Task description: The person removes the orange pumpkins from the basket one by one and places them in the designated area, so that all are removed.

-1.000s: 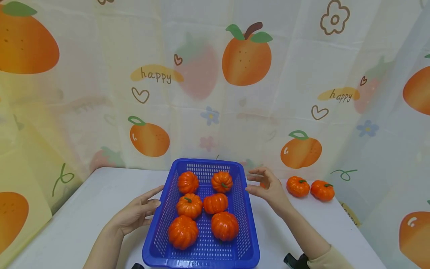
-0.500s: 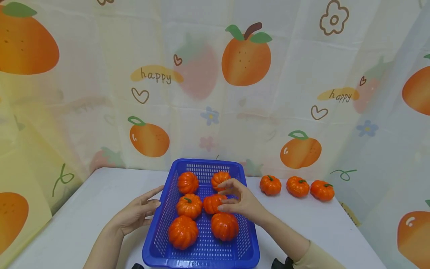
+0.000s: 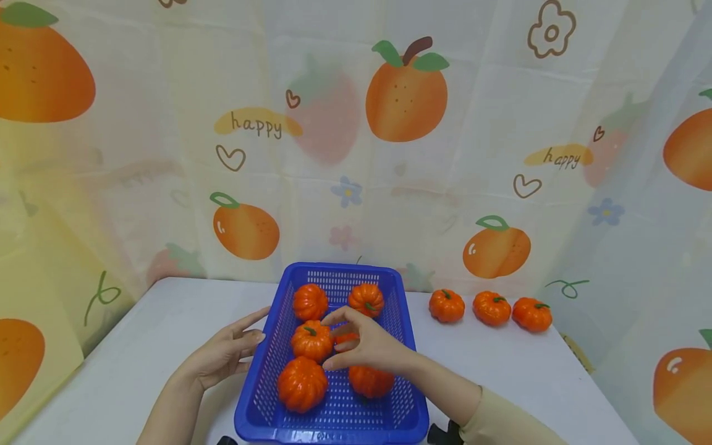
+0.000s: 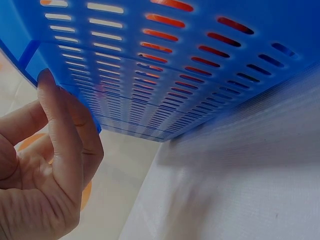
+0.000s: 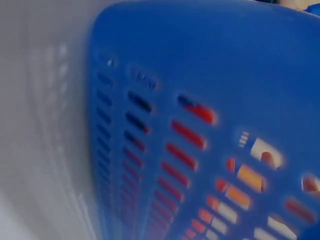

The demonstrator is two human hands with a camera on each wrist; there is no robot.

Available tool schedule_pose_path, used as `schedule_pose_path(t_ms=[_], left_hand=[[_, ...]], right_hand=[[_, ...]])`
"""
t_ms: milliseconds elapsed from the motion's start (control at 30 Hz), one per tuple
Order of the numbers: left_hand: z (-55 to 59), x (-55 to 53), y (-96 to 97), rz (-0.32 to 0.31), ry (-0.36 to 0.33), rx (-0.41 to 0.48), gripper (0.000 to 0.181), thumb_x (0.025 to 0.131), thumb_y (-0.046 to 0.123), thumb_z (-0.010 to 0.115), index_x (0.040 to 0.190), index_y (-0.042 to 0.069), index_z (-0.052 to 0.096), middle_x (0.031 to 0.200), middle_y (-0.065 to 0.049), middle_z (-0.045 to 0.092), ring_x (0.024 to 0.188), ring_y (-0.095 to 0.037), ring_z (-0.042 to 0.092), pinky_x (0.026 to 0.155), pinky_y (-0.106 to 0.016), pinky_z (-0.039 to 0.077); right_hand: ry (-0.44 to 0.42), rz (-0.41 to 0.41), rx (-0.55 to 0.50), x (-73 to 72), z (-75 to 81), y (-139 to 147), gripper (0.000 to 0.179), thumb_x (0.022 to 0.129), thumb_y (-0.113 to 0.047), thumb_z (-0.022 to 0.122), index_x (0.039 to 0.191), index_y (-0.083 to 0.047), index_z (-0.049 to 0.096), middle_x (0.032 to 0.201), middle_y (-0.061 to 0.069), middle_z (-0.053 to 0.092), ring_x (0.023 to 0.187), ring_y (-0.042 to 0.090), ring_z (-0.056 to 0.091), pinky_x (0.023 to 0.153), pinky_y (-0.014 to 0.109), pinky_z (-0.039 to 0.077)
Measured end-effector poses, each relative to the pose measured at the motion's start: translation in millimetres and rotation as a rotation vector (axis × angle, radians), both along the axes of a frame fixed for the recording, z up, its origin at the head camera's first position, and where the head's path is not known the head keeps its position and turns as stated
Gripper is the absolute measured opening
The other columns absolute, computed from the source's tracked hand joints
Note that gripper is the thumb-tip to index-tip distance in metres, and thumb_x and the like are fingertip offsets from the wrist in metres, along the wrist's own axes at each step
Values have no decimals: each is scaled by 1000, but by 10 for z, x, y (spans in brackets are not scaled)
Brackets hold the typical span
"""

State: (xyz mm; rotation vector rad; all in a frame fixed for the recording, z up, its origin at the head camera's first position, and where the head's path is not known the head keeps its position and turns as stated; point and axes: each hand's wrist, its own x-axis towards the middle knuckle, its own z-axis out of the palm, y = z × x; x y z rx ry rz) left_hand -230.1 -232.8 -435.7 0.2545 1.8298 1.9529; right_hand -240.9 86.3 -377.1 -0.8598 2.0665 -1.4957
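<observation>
A blue plastic basket (image 3: 332, 428) with slotted walls holds several small orange pumpkins, set in two columns. My left hand (image 3: 225, 349) is beside the basket's left wall, fingers extended, fingertips right at the rim; the left wrist view shows this hand (image 4: 55, 160) against the slotted side. My right hand (image 3: 369, 346) reaches over the basket from the right, thumb and fingers spread apart around nothing. Its fingertips are right at the middle-left pumpkin (image 3: 310, 342). It largely hides the middle-right pumpkin (image 3: 346, 337) and partly covers the front-right pumpkin (image 3: 369, 382).
Three more pumpkins stand in a row at the back right of the white table (image 3: 478, 364): a left one (image 3: 447, 306), a middle one (image 3: 492, 309) and a right one (image 3: 532, 315). A fruit-printed curtain (image 3: 345, 154) hangs behind the table.
My right hand has moved left from the table pumpkins, over the basket's right side, to the middle-left pumpkin. The leftmost table pumpkin is now uncovered. My left hand stays put.
</observation>
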Motion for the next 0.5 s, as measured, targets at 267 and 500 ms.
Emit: schedule_pose_path(t_ms=[267, 500], left_hand=[[-1, 3, -2, -4, -5, -4, 70, 105, 23, 46, 160, 15, 3, 120, 5, 64, 107, -12, 68, 91, -35, 59], [19, 5, 4, -15, -3, 4, 70, 105, 23, 45, 160, 15, 2, 120, 5, 64, 108, -12, 68, 91, -35, 59]], right_hand=[[33, 73, 109, 38, -111, -239, 52, 84, -22, 77, 128, -13, 52, 140, 12, 55, 123, 28, 58, 97, 32, 56], [68, 138, 198, 24, -192, -283, 57, 84, -23, 78, 134, -17, 51, 142, 5, 53, 128, 20, 56, 101, 30, 53]])
